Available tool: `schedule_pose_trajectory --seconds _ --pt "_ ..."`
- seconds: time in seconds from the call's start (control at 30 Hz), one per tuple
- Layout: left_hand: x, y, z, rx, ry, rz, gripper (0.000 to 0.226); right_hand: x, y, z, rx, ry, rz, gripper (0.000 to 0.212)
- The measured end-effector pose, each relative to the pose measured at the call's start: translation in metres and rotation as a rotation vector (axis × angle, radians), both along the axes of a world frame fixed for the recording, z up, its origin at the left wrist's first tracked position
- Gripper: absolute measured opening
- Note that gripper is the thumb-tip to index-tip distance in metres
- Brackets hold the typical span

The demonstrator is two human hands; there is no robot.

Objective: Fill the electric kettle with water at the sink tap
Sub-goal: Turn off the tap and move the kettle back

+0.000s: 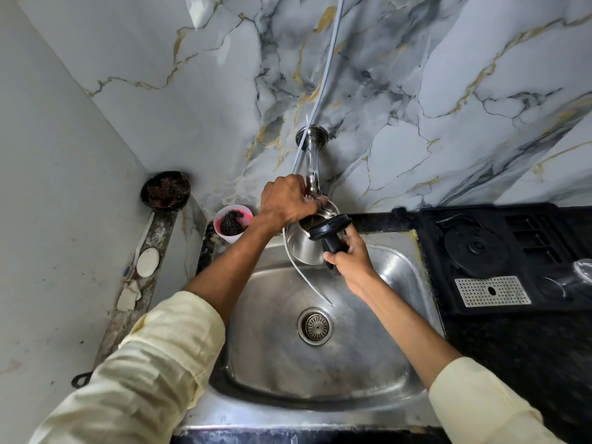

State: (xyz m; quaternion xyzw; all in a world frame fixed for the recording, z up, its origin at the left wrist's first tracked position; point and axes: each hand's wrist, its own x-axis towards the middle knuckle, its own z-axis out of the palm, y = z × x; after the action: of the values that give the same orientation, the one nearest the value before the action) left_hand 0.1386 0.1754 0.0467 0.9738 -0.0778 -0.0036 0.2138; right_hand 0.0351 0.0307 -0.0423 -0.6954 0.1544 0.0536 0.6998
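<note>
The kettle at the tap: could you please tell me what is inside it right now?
The kettle hangs over the sink, lid open. Only a dark slice of its interior shows; the left hand on the tap and the raised lid cover the rest, so any water level is hidden.

1. Lighting: soft, even, fairly bright; source not visible.
2. Glare: pale sheen on the marble wall [416,91] and steel sink [400,283].
3. Shadows: faint, diffuse.
4. Distortion: strong wide-angle bending at edges.
5. Focus: mostly sharp; sleeves [144,373] slightly soft.
</note>
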Motion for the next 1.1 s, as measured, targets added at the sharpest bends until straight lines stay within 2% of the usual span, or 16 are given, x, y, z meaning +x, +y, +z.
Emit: schedule_pose_trajectory --seconds 0.1,0.2,0.33,0.43,0.53,0.63,0.73,0.8,0.87,1.0,1.1 --pt "-0.008 -0.008 0.008 0.002 -0.005 0.059 0.047 -0.002 0.0 0.008 0.023 0.003 -0.013 0.08" --pt "-0.022 -0.007 0.002 -0.122 0.048 0.126 0.061 -0.014 -0.004 0.011 0.046 0.0 -0.026 0.075" --pt "-0.072 0.013 -0.029 -0.645 0.411 0.137 0.112 -0.047 -0.022 0.01 0.055 0.068 -0.001 0.08" --pt "-0.114 0.034 -0.073 -0.743 0.628 0.091 0.116 -0.072 -0.038 0.01 0.018 0.064 0.099 0.075" --pt "-0.156 0.036 -0.105 -0.84 0.84 0.039 0.132 -0.1 -0.056 0.012 0.007 0.058 0.203 0.076" --pt "-0.181 0.026 -0.113 -0.992 0.945 0.097 0.126 -0.127 -0.075 0.022 -0.098 -0.001 0.339 0.084" --pt "-0.197 0.014 -0.112 -0.981 0.962 0.08 0.117 -0.145 -0.091 0.036 -0.317 -0.091 0.442 0.089" --pt "-0.21 0.008 -0.114 -0.993 0.946 0.114 0.116 -0.159 -0.098 0.04 -0.431 -0.138 0.462 0.09" --pt "-0.219 0.001 -0.115 -1.012 0.901 0.15 0.113 -0.172 -0.103 0.046 -0.566 -0.178 0.459 0.1" --pt "-0.219 -0.017 -0.11 -1.056 0.829 0.141 0.123 -0.176 -0.118 0.066 -0.812 -0.238 0.504 0.11" --pt "-0.22 -0.032 -0.105 -1.041 0.779 0.082 0.118 -0.176 -0.126 0.072 -0.959 -0.236 0.476 0.11"
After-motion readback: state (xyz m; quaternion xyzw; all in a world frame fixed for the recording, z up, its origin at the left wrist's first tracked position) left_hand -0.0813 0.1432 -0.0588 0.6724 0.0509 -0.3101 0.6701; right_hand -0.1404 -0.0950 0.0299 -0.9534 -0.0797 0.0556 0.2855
